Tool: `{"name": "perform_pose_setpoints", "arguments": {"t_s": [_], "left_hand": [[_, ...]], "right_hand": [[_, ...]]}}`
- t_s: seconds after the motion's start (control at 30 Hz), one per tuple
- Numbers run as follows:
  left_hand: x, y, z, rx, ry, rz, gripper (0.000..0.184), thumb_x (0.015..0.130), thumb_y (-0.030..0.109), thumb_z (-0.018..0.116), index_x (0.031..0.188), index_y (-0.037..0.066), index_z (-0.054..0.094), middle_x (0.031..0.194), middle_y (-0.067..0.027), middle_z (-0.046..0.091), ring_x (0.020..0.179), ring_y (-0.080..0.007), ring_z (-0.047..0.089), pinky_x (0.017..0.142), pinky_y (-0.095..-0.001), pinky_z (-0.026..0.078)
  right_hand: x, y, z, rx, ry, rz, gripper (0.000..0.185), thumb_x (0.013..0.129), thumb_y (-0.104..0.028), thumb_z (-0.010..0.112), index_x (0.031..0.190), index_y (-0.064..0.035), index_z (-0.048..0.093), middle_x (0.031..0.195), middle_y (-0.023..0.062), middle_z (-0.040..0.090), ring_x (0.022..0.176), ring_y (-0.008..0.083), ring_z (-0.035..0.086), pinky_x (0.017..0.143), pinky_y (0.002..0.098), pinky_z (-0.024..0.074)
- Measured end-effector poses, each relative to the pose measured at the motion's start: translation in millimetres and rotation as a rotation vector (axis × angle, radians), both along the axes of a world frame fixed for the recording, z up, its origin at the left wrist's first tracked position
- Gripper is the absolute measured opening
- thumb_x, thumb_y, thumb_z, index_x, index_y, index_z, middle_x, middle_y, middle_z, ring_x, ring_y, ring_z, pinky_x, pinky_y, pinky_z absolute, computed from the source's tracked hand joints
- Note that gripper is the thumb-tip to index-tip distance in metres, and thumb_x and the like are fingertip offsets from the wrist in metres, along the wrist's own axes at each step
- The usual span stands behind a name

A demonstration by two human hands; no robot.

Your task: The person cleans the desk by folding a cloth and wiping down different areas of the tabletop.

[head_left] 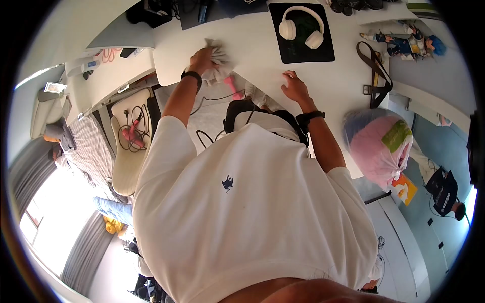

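"Where is the left hand [202, 59]?"

"Well to the left of the white over-ear headphones [301, 26], at the front part of the white desk [252, 45]. It has a crumpled grey cloth [217, 60] bunched under its fingers, and there's a black wristband on that wrist."

"So the cloth is on the desk?"

"By its front edge, yes, left of the headphones and nearer the wearer. It's slightly blurred, so I can't tell how much of it lies flat."

"And the right hand [296, 90]?"

"Nearer the wearer than the headphones, by the desk edge. Nothing shows in its grasp; the fingers are loosely bent. Whether they touch the desktop, I can't tell. A black watch [309, 117] is on that wrist."

"What are the headphones lying on?"

"A black mat [302, 48]. Right of them there's a dark belt [374, 76] with a buckle, then some figurines [411, 43] farther right."

"And the pink bundle?"

"In a translucent plastic bag [376, 146], to the right of the headphones and nearer the wearer."
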State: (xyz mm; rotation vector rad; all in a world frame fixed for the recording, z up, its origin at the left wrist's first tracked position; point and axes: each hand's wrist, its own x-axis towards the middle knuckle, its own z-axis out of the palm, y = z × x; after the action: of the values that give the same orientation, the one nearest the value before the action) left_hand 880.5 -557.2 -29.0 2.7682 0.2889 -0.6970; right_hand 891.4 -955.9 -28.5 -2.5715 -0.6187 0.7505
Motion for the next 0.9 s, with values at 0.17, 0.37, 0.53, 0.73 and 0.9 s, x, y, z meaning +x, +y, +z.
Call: {"name": "perform_pose_setpoints", "arguments": {"t_s": [0.17,0.37,0.53,0.73,0.9], "left_hand": [[8,35,-50,-0.147,-0.107,0.059,0.081,0.048,0.022,0.093,0.118,0.004,0.057,0.11,-0.0168,0.066,0.106,-0.0342,0.062,0.09,-0.0404,0.049],[8,-2,-45,-0.061,-0.15,-0.176,0.076,0.047,0.021,0.092,0.114,0.006,0.059,0.108,-0.0156,0.066,0.107,-0.0316,0.062,0.09,-0.0402,0.05],[-4,1,-5,-0.056,-0.142,-0.105,0.07,0.052,0.023,0.09,0.115,0.014,0.06,0.108,-0.0125,0.067,0.107,-0.0329,0.061,0.086,-0.0418,0.051],[-16,86,-13,0.437,-0.206,-0.006,0.041,0.088,0.007,0.046,0.126,0.022,0.055,0.114,-0.0123,0.064,0.105,-0.0344,0.062,0.084,-0.048,0.051],[-44,100,-2,0.15,-0.135,0.314,0.06,0.077,0.027,0.072,0.131,0.014,0.051,0.118,-0.0161,0.063,0.109,-0.0362,0.06,0.091,-0.0451,0.049]], "right_hand": [[4,2,4,0.003,0.02,0.002,0.048,0.081,-0.024,0.061,0.125,-0.0075,0.055,0.135,0.0053,0.046,0.109,0.0284,0.06,0.09,0.0425,0.0508],[2,13,15,-0.059,0.038,0.016,0.047,0.081,-0.023,0.06,0.124,-0.005,0.054,0.135,0.009,0.046,0.109,0.0317,0.059,0.09,0.0435,0.0511],[11,17,11,-0.163,0.03,0.053,0.048,0.082,-0.026,0.061,0.125,-0.0048,0.054,0.132,0.0085,0.047,0.105,0.0308,0.061,0.089,0.0438,0.0511],[15,19,13,-0.173,0.048,0.067,0.045,0.081,-0.025,0.059,0.119,-0.0013,0.056,0.133,0.0118,0.047,0.105,0.0328,0.062,0.088,0.0443,0.0519],[11,20,16,-0.174,0.01,0.071,0.04,0.081,-0.024,0.059,0.112,0.0013,0.058,0.131,0.0144,0.049,0.104,0.0341,0.062,0.087,0.0447,0.0527]]}}
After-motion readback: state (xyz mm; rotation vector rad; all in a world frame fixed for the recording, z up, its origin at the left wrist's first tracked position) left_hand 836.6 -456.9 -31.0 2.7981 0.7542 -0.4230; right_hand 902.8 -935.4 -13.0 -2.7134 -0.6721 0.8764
